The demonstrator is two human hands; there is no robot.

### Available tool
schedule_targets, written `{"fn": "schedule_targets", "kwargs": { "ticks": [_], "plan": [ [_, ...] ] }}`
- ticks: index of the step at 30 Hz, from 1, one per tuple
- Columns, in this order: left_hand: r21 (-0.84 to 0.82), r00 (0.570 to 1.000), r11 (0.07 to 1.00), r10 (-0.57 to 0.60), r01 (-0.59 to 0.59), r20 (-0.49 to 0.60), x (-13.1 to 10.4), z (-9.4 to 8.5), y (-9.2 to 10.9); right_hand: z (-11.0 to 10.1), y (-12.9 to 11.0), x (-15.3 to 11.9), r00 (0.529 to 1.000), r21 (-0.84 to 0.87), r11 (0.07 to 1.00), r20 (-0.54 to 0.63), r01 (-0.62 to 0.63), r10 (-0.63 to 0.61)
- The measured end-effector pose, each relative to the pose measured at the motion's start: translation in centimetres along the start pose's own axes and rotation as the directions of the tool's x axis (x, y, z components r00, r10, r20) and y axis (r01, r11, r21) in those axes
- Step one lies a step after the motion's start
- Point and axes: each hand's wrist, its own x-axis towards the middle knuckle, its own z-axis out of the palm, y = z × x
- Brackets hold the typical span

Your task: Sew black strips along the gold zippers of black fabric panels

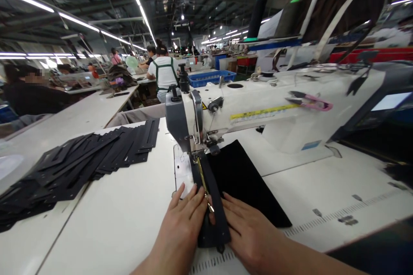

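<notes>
A black strip with a slot [217, 193] lies under the presser foot of a white sewing machine [258, 94]. In its slot runs a gold-toothed zipper [202, 176], with a metal pull near its lower end. My left hand [180, 223] lies on the strip's left side, fingers stretched out beside the zipper. My right hand [247, 227] rests along the strip's right edge, fingers extended and partly over a black fabric panel [247, 182]. That panel spreads to the right beneath the strip. Neither hand is closed around anything.
Many slotted black strips [93, 154] lie in an overlapping pile to the left. Pink-handled thread snips [311, 101] and a yellow measuring tape [264, 111] are on the machine arm. A blue basket [211, 78] stands behind. Other people sit or stand farther back.
</notes>
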Motion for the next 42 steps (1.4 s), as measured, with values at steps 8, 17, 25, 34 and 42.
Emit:
{"fn": "schedule_targets", "kwargs": {
  "ticks": [8,17,25,34,42],
  "plan": [
    [0.002,0.996,1.000,0.031,-0.031,0.081,0.7,-1.2,-0.5,0.3,0.5,0.0,0.997,0.015,0.997,0.036,-0.072,0.071],
    [0.035,0.991,0.996,0.073,-0.077,0.111,2.2,-1.2,-1.9,0.7,2.0,0.8,0.999,0.024,0.999,0.008,-0.032,0.032],
    [-0.005,0.994,0.998,0.070,-0.070,0.089,2.9,0.1,-4.0,1.3,3.8,2.3,0.998,0.038,0.998,-0.015,-0.056,0.056],
    [-0.159,0.987,0.977,-0.124,0.139,0.103,3.7,1.2,-4.7,1.3,5.4,3.4,0.997,0.061,0.998,0.071,-0.025,0.021],
    [-0.176,0.986,0.974,-0.123,0.143,0.116,3.3,-0.4,-4.4,-0.3,5.3,5.6,0.890,0.072,0.917,0.282,-0.393,0.359]
  ]
}}
